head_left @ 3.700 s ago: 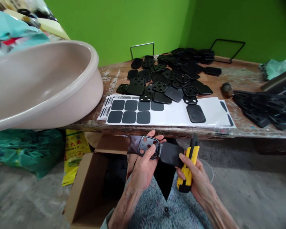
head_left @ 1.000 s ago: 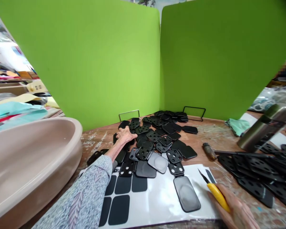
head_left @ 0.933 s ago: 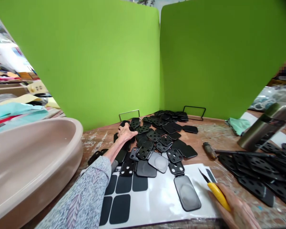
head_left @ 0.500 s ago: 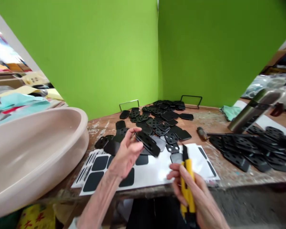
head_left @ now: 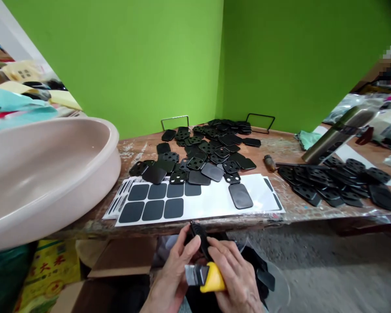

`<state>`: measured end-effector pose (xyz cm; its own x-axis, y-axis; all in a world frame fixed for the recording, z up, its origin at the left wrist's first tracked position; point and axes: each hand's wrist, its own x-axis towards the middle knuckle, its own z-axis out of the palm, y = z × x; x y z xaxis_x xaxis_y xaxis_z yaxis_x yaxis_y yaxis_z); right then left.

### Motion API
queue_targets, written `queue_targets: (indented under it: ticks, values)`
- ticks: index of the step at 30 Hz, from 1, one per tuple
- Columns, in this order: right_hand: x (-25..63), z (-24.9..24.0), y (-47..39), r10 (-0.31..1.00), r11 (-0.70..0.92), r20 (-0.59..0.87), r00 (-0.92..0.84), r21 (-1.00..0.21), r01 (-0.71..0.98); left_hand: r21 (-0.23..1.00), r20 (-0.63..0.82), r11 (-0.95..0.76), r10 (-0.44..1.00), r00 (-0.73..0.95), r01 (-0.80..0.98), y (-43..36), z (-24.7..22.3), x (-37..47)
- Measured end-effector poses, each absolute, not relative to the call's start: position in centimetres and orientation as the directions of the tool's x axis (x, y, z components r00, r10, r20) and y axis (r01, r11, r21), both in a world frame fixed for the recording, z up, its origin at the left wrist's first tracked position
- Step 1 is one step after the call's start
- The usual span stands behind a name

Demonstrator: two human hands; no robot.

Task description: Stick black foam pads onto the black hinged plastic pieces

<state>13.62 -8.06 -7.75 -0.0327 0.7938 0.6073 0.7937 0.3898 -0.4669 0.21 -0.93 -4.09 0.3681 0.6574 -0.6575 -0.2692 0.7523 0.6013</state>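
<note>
A scuffed brown desk [head_left: 280,150] stands against green panels [head_left: 133,65], a pale basin [head_left: 106,174] at the left and a steel flask [head_left: 337,134] at the right. Black pieces [head_left: 212,172] lie heaped on it, some overlapping a white sheet [head_left: 211,205] of dark stickers. Below its front edge, the left hand [head_left: 172,278] has its grip closed around a black hinged piece [head_left: 200,239]; the right hand [head_left: 236,271] holds a yellow knife [head_left: 214,278], fingers against that piece. Grey floor [head_left: 308,252] shows beneath.

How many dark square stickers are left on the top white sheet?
7 dark square stickers show, toward the left of the top white sheet: four in the back row, three in the front row. More may hide under the black hinged plates.
</note>
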Motion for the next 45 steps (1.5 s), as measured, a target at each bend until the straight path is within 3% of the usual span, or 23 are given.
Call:
queue_targets:
  ticks: [3, 8, 11, 13, 15, 19, 22, 25, 28, 30, 38, 45]
  values:
    - [13.1, -8.1, -9.6, 0.832, 0.370, 0.552, -0.059, -0.471, 0.801, 0.526, -0.657, 0.789, 0.615, 0.437, -0.319, -2.0, -5.0, -0.2]
    - [13.0, -7.8, -11.6, 0.909, 0.321, 0.416, -0.031, -0.650, 0.689, 0.489, -0.578, 0.800, 0.595, 0.558, -0.347, -3.3, -6.9, -0.9]
    - [13.8, -7.1, -11.8, 0.955, 0.171, 0.280, 0.095, -0.786, 0.594, 0.444, -0.594, 0.835, 0.546, 0.590, -0.325, -3.7, -8.1, -1.6]
    - [14.3, -6.6, -11.7, 0.956, 0.034, 0.194, 0.218, -0.815, 0.578, 0.432, -0.605, 0.855, 0.510, 0.612, -0.287, -3.9, -8.8, -1.8]
    - [14.4, -6.4, -11.7, 0.942, -0.022, 0.182, 0.281, -0.804, 0.595, 0.485, -0.633, 0.843, 0.523, 0.571, -0.234, -4.0, -9.3, -1.7]
    - [13.8, -6.8, -12.0, 0.921, -0.050, 0.189, 0.340, -0.810, 0.585, 0.776, -0.540, 0.616, 0.761, 0.360, -0.135, -4.2, -9.6, -1.2]
    - [14.1, -7.4, -12.3, 0.898, -0.218, 0.000, 0.441, -0.869, 0.444, 0.819, -0.513, 0.568, 0.789, 0.338, -0.083, -4.1, -9.7, -1.5]
    - [15.2, -8.0, -12.2, 0.820, -0.368, -0.293, 0.491, -0.928, 0.062, 0.743, -0.569, 0.664, 0.693, 0.443, -0.085, -3.8, -9.8, -2.6]
    - [16.0, -8.4, -11.8, 0.779, -0.327, -0.463, 0.423, -0.875, -0.357, 0.626, -0.612, 0.765, 0.603, 0.512, -0.151, -3.8, -10.2, -3.4]
    - [16.1, -8.4, -11.6, 0.786, -0.276, -0.483, 0.385, -0.832, -0.481, 0.566, -0.645, 0.801, 0.576, 0.502, -0.192, -3.9, -10.6, -3.6]
    - [15.1, -9.0, -12.1, 0.795, -0.274, -0.483, 0.366, -0.825, -0.494, 0.574, -0.642, 0.783, 0.613, 0.461, -0.240, -4.2, -11.5, -3.4]
    - [14.7, -10.6, -12.9, 0.666, -0.276, -0.635, 0.391, -0.697, -0.662, 0.522, -0.408, 0.729, 0.669, 0.621, -0.443, -4.7, -9.5, -3.5]
